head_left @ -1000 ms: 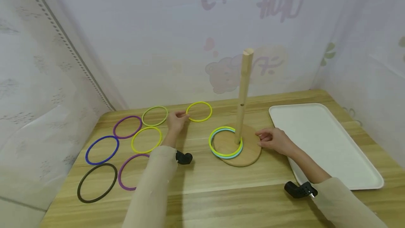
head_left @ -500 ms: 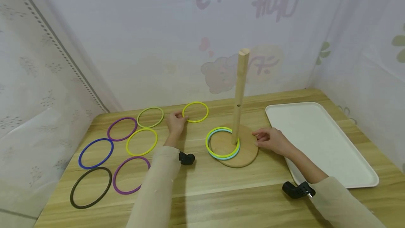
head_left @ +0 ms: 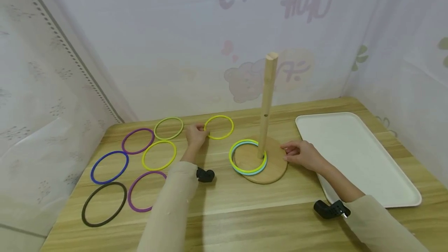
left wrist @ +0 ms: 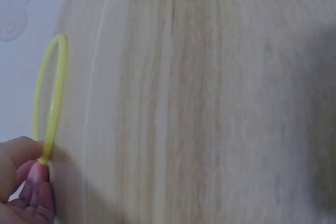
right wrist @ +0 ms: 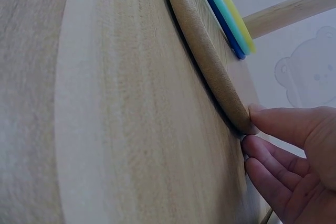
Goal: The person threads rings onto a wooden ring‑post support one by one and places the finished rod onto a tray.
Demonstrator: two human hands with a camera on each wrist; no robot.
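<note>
Fingers (left wrist: 39, 176) of the left hand (head_left: 196, 135) are pinching a yellow ring (left wrist: 56, 95) by its band, at the ring's eight o'clock. That ring is sitting near the far edge of the wooden table (head_left: 238, 217), at ten o'clock from a round base (head_left: 274, 166); one cannot tell whether it is lying fully flat. At the base's three o'clock, the right hand (head_left: 302, 154) is pinching the rim, its thumb pressing on top and its other fingertips meeting the edge below.

From the base, a wooden post (head_left: 267, 100) is standing upright. Three rings are circling its foot and poking out past the base at nine o'clock: a yellow-green ring (head_left: 246, 172) is resting uppermost, a light blue ring (right wrist: 227, 14) is lying under it, and a dark blue ring (right wrist: 216, 14) is showing lowest in the right wrist view.

At nine o'clock from the left hand, a pale green ring (head_left: 171, 118) is lying just beside it, with a far purple ring (head_left: 133, 153) lying beyond. Around eight o'clock, a second yellow ring (head_left: 154, 170), a blue ring (head_left: 100, 183) and a black ring (head_left: 93, 226) are spreading outward, while a near purple ring (head_left: 141, 210) is passing partly out of sight behind the left sleeve (head_left: 171, 209).

Out at three o'clock from the base, a white tray (head_left: 357, 158) is lying just past the right hand.
</note>
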